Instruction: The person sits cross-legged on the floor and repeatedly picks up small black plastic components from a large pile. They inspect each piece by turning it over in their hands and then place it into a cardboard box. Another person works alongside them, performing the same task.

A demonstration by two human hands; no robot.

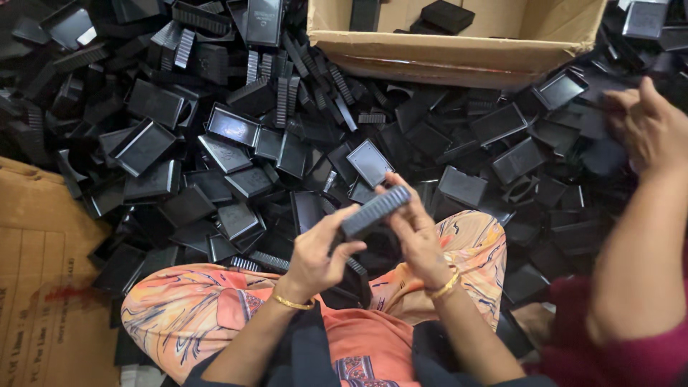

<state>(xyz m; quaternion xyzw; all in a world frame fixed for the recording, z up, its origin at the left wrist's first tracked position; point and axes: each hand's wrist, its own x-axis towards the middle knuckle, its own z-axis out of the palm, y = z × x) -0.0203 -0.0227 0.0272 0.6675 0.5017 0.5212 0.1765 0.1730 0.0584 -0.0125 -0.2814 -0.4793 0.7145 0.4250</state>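
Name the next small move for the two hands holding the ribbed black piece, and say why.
Probably press the ribbed black piece fully together. The left hand grips its lower end, the right hand its upper end, fingers pinching both sides above the lap. Whether it is already seated cannot be told. The cardboard box ahead holds similar pieces.

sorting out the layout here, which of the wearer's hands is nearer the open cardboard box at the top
Right. The right hand sits lower down, almost under the cardboard box; the left hand is lower and further left. Both grip the ribbed black part.

Open brown cardboard box (459, 54) at top centre, flattened printed brown carton (43, 287) at left, possibly torn
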